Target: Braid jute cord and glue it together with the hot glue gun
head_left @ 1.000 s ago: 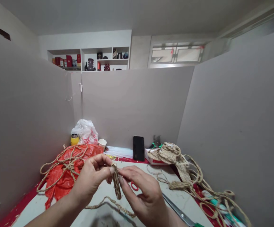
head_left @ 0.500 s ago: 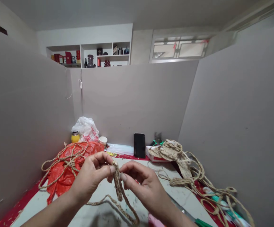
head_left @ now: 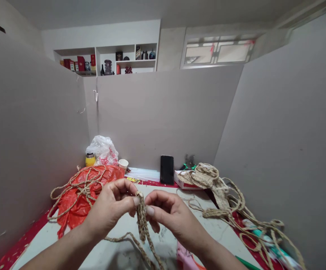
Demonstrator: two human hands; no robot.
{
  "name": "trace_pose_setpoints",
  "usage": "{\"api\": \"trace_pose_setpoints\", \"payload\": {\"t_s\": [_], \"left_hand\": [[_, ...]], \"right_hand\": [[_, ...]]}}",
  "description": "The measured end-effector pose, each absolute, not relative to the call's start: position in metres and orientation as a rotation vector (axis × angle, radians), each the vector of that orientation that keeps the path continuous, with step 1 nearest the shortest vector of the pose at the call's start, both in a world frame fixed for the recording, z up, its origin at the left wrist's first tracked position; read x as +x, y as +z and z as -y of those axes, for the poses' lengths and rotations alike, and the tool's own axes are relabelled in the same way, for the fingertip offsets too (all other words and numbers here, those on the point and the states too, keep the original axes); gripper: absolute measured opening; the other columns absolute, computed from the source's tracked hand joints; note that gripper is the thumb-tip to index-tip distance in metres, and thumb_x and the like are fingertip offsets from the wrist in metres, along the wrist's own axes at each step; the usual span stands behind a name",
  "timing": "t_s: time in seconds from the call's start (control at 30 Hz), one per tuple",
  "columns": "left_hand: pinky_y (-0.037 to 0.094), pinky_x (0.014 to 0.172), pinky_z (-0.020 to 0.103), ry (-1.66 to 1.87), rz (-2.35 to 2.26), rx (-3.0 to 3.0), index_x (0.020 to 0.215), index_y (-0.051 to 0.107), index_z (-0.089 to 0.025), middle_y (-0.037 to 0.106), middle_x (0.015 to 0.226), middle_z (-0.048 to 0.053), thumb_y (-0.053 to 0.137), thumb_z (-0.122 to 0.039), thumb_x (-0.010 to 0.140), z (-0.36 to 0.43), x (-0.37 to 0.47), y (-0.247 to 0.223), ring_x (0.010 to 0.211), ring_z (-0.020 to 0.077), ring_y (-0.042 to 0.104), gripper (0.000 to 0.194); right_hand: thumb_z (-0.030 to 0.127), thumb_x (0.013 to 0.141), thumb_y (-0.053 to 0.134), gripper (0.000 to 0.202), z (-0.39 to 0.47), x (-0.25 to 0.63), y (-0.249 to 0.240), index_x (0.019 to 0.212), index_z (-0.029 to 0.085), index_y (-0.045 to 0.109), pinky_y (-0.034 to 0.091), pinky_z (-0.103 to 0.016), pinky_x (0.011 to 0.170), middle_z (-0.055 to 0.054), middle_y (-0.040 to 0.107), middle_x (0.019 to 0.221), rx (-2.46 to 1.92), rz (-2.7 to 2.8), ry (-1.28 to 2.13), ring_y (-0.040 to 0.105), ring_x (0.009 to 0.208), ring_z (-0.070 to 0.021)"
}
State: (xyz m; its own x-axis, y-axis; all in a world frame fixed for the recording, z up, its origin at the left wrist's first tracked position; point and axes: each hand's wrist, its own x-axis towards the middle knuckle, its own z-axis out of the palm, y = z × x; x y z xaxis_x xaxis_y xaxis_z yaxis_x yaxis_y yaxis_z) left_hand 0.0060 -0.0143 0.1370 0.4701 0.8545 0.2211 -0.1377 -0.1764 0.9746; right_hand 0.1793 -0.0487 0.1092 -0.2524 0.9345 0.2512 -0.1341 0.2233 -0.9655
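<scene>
Braided rope [head_left: 140,225] is held up over the pale tabletop [head_left: 216,225], thick part dangling, top end pinched in the left hand [head_left: 113,202]. Right hand [head_left: 171,219] is right at its side, but from here I can't tell if it's gripping. Crumpled red bag [head_left: 70,213] sits off left.

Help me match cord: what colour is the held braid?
The braid is tan-brown, shown best in the head view.

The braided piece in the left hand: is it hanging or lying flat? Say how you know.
Hanging: the left hand pinches the braided piece near its top, and the rest points downward below the grip.
</scene>
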Motion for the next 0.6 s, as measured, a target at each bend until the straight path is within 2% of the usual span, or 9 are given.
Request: {"api": "trace_pose_setpoints", "payload": {"t_s": [0.37, 0.5, 0.6], "left_hand": [[0.040, 0.055, 0.023, 1.008, -0.698, 1.557, 0.074, 0.056, -0.016, 0.054, 0.059, -0.003, 0.067, -0.024, 0.069, 0.0164, 0.0063, 0.1376, 0.055, 0.0096, 0.048, 0.015], [0.040, 0.055, 0.023, 1.007, -0.676, 1.548, 0.075, 0.056, -0.016, 0.054, 0.061, -0.003, 0.069, -0.026, 0.069, 0.0153, 0.0057, 0.1354, 0.056, 0.0093, 0.047, 0.017], [0.040, 0.055, 0.023, 0.998, -0.680, 1.543, 0.074, 0.056, -0.016, 0.054, 0.060, -0.003, 0.069, -0.026, 0.069, 0.0155, 0.0057, 0.1352, 0.056, 0.0095, 0.048, 0.018]], "right_hand": [[0.037, 0.078, 0.071, 0.028, 0.0509, 0.1812, 0.1073, 0.068, 0.014, 0.057, 0.036, -0.018, 0.045, 0.005, 0.054, 0.056, -0.828, 1.445, 1.296, 0.049, 0.045, -0.0050], [0.035, 0.077, 0.073, 0.023, 0.0489, 0.1791, 0.1063, 0.081, 0.016, 0.059, 0.039, -0.017, 0.044, 0.006, 0.056, 0.058, -0.758, 1.396, 1.329, 0.049, 0.043, -0.0046], [0.034, 0.077, 0.073, 0.023, 0.0463, 0.1799, 0.1036, 0.079, 0.015, 0.061, 0.040, -0.016, 0.044, 0.004, 0.059, 0.062, -0.761, 1.400, 1.339, 0.050, 0.044, -0.0041]]}}
